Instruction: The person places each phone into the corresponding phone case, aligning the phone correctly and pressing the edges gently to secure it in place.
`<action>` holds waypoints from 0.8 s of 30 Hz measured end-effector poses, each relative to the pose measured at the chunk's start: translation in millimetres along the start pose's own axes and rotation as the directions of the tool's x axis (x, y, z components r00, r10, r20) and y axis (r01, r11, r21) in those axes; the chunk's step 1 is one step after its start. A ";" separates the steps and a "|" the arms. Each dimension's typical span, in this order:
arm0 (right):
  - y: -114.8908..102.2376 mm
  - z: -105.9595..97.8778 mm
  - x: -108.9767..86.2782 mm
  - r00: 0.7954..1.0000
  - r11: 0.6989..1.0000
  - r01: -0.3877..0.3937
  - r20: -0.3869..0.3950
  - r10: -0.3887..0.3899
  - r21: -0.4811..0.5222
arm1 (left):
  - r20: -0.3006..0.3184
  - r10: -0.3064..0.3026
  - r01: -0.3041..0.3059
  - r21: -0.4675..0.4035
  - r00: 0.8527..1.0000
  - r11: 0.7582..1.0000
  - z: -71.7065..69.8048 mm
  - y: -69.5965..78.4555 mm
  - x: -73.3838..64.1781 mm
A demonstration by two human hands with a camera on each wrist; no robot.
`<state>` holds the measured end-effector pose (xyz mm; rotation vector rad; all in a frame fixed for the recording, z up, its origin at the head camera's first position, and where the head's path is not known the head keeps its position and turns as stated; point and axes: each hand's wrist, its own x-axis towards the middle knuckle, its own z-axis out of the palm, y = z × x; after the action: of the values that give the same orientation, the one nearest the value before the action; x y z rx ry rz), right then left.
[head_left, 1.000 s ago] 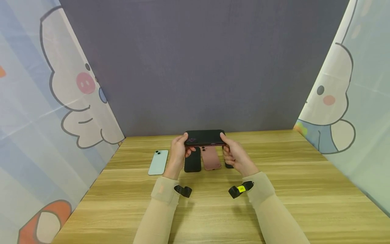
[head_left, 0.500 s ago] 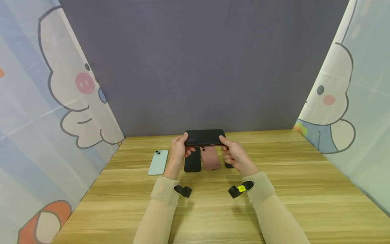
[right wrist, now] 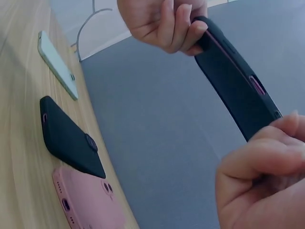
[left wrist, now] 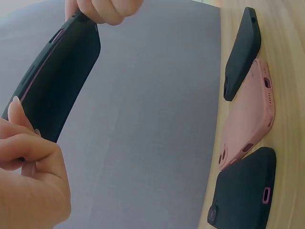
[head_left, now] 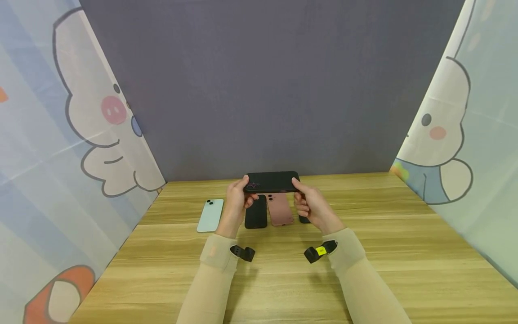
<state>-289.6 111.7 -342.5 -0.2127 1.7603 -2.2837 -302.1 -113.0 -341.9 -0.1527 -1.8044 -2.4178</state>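
Note:
In the head view, a black phone case with purple-edged openings is held sideways above the back of the table. My left hand grips its left end, thumb on the upper face. The right hand holds the other end the same way, its fingers curled below. From the left wrist view, the case slants between both hands, a purple-lined cutout along its side. Below it lie a black case with a purple port rim and a pink case. Another black case is partly hidden by the right hand.
A pale mint phone lies to the left of the cases on the wooden table. A dark grey panel stands behind the table. Cartoon-printed curtains hang at both sides.
The case and both hands stay almost in place. The case tilts very slightly, its right end a touch higher than before. Nothing on the table has moved.

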 end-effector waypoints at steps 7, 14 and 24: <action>1.1 0.3 0.6 1.000 1.000 0.009 -0.024 -0.009 -0.020 | 0.009 0.008 -0.008 -0.001 1.000 1.000 0.2 1.0 -0.4; 1.6 0.5 2.6 0.997 0.998 0.068 -0.047 -0.069 -0.016 | 0.042 0.013 -0.015 0.055 0.999 0.998 -0.1 2.1 -2.1; 0.1 -0.5 3.0 0.992 0.994 0.093 -0.095 -0.087 0.065 | 0.130 0.007 -0.030 0.171 0.992 0.985 -3.2 1.2 -3.6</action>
<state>-292.6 111.3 -342.8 -0.1804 1.7442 -2.4508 -298.4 -116.3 -342.2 -0.3138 -2.0473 -2.2723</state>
